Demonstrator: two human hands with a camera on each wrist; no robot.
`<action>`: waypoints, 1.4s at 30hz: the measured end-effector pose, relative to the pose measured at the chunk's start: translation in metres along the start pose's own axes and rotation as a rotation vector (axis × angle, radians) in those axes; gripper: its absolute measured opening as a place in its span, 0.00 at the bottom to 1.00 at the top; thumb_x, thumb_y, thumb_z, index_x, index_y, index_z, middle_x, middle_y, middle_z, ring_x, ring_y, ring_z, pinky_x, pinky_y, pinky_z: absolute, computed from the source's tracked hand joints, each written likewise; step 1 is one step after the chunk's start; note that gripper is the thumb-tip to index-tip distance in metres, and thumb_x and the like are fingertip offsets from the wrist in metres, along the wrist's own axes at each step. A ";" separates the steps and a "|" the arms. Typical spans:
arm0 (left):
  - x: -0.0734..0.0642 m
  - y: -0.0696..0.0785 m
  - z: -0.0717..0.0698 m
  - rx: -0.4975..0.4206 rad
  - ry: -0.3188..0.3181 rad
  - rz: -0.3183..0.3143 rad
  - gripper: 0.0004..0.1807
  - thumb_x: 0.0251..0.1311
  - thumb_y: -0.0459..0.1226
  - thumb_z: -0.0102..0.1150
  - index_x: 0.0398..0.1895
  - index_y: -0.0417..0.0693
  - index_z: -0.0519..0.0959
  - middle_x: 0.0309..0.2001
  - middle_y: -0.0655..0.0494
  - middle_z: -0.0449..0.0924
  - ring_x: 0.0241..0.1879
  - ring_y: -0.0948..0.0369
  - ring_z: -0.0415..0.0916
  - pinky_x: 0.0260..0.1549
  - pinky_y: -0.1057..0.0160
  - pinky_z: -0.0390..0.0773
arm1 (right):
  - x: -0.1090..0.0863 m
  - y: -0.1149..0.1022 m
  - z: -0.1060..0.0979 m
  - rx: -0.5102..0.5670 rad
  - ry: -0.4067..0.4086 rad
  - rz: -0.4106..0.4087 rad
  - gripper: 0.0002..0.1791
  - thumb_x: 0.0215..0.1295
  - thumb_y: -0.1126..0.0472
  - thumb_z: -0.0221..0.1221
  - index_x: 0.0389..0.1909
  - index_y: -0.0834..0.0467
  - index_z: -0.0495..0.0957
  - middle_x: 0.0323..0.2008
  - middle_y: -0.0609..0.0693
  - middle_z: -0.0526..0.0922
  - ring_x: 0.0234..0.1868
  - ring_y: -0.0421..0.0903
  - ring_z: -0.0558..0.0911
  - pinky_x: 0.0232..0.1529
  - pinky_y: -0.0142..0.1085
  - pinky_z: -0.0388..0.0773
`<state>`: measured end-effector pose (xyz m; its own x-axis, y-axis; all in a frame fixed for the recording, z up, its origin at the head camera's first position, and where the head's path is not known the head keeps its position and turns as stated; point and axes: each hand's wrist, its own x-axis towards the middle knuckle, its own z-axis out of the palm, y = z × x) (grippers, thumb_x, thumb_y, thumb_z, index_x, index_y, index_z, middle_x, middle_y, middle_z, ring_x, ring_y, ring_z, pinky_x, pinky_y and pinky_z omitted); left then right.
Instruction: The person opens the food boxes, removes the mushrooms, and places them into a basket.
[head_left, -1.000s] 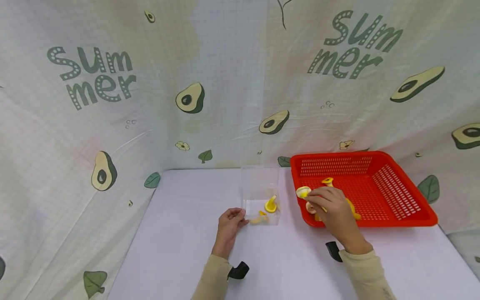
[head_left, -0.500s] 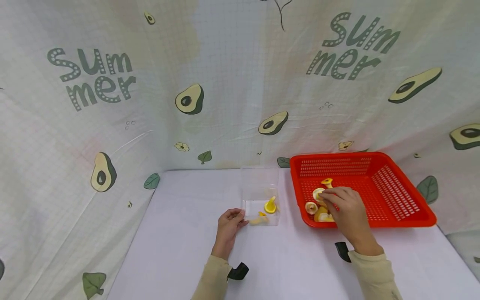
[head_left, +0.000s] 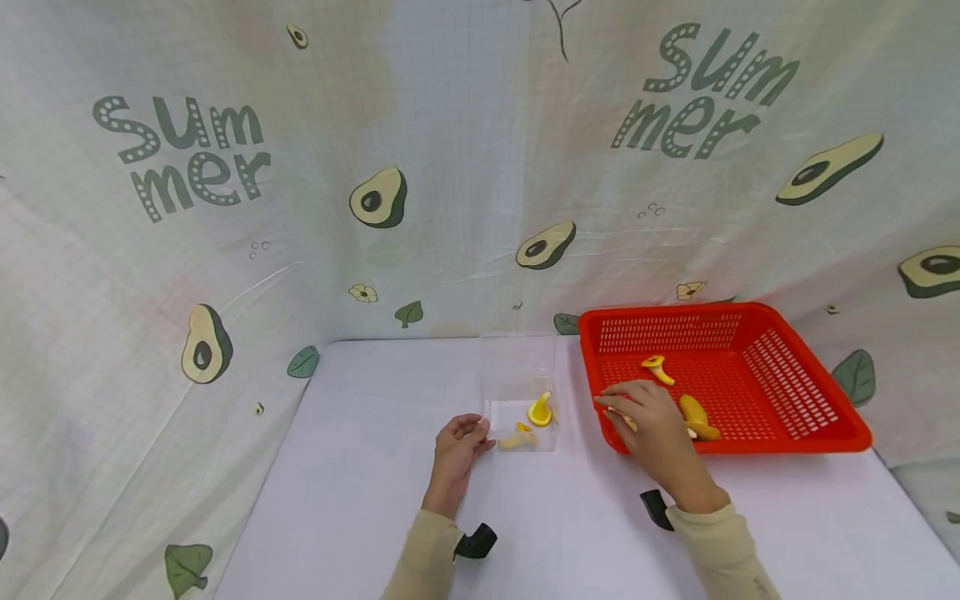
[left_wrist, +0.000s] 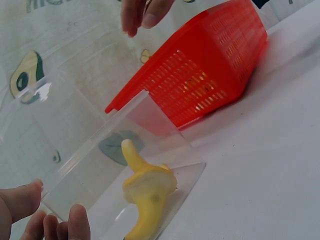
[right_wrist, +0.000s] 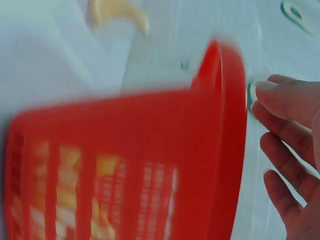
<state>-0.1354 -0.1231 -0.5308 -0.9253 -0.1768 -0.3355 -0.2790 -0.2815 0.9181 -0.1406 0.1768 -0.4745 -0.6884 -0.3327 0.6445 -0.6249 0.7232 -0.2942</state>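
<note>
My left hand (head_left: 459, 454) holds the near left edge of a clear plastic box (left_wrist: 90, 150), thumb on one side of its wall and fingers on the other. Inside the box, a yellow mushroom (head_left: 540, 410) stands cap down, and a paler mushroom (head_left: 517, 440) lies along the near wall. My right hand (head_left: 660, 429) hovers over the left rim of a red basket (head_left: 761, 375), its fingers loosely bent with nothing between them in the right wrist view. Behind and under that hand, mushrooms are partly hidden. A yellow mushroom (head_left: 658, 368) lies farther back in the basket.
More yellow-brown mushrooms (head_left: 697, 417) lie at the basket's near side. The box's clear lid (head_left: 519, 354) stands raised at the back. A printed cloth (head_left: 465, 133) hangs behind the white table (head_left: 360, 467).
My right hand was at a pale mushroom, first by the basket's left rim, then farther inside. It has since moved left to the rim without it. My left hand stays at the box.
</note>
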 end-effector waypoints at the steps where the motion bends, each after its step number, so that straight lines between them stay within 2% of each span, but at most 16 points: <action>1: 0.000 0.000 0.000 -0.002 0.002 -0.001 0.15 0.70 0.29 0.66 0.54 0.31 0.75 0.41 0.51 0.77 0.39 0.57 0.80 0.40 0.66 0.89 | 0.002 -0.004 0.004 0.010 -0.014 -0.011 0.20 0.44 0.75 0.81 0.41 0.60 0.91 0.43 0.53 0.88 0.48 0.56 0.83 0.49 0.54 0.84; 11: 0.000 0.002 0.000 -0.013 -0.012 0.019 0.14 0.70 0.27 0.65 0.54 0.30 0.75 0.39 0.52 0.76 0.38 0.57 0.79 0.38 0.67 0.88 | 0.029 -0.031 0.041 0.072 -0.184 -0.097 0.19 0.49 0.70 0.81 0.43 0.55 0.91 0.42 0.47 0.89 0.49 0.49 0.83 0.54 0.48 0.85; 19: 0.001 0.001 -0.001 -0.016 -0.008 0.023 0.13 0.70 0.27 0.65 0.53 0.30 0.75 0.38 0.53 0.77 0.38 0.58 0.79 0.37 0.68 0.88 | 0.044 -0.043 0.067 0.077 -0.319 -0.095 0.15 0.54 0.65 0.80 0.43 0.53 0.91 0.40 0.45 0.90 0.49 0.49 0.83 0.60 0.50 0.82; 28: 0.000 0.001 -0.002 -0.023 -0.036 0.034 0.12 0.71 0.27 0.64 0.52 0.31 0.75 0.37 0.54 0.76 0.34 0.61 0.77 0.37 0.67 0.88 | 0.058 -0.042 0.081 0.060 -0.500 -0.092 0.12 0.59 0.60 0.78 0.44 0.55 0.91 0.41 0.47 0.90 0.50 0.51 0.83 0.63 0.50 0.80; 35: -0.001 0.003 -0.002 -0.020 -0.043 0.037 0.14 0.72 0.27 0.63 0.54 0.29 0.74 0.39 0.54 0.76 0.35 0.61 0.77 0.38 0.67 0.88 | 0.070 -0.035 0.090 0.074 -0.583 -0.124 0.13 0.57 0.60 0.79 0.42 0.56 0.92 0.38 0.47 0.92 0.42 0.47 0.84 0.64 0.50 0.77; 42: -0.003 0.004 -0.002 -0.018 -0.048 0.033 0.15 0.72 0.28 0.64 0.55 0.28 0.73 0.39 0.53 0.76 0.35 0.61 0.78 0.38 0.68 0.87 | 0.076 -0.034 0.095 0.062 -0.647 -0.157 0.10 0.55 0.61 0.80 0.38 0.55 0.92 0.34 0.46 0.91 0.37 0.46 0.81 0.60 0.49 0.78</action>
<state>-0.1330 -0.1251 -0.5265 -0.9452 -0.1411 -0.2945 -0.2442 -0.2932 0.9243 -0.2070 0.0700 -0.4823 -0.6572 -0.7415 0.1351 -0.7427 0.6065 -0.2840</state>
